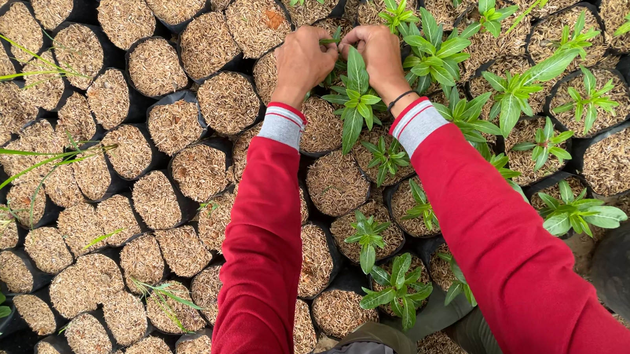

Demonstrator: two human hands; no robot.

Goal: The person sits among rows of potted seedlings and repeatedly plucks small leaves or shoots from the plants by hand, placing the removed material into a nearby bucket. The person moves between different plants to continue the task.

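We stretch both red-sleeved arms forward, knuckles up, our left hand (304, 59) and right hand (378, 53) side by side, fingers curled down onto a green seedling (357, 97). It stands in a husk-filled black bag (323, 128) among packed rows; whether the fingers actually pinch it, we cannot tell.

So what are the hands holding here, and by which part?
Both the left hand and right hand press together at a seedling, above its top leaves; the exact grip is hidden.
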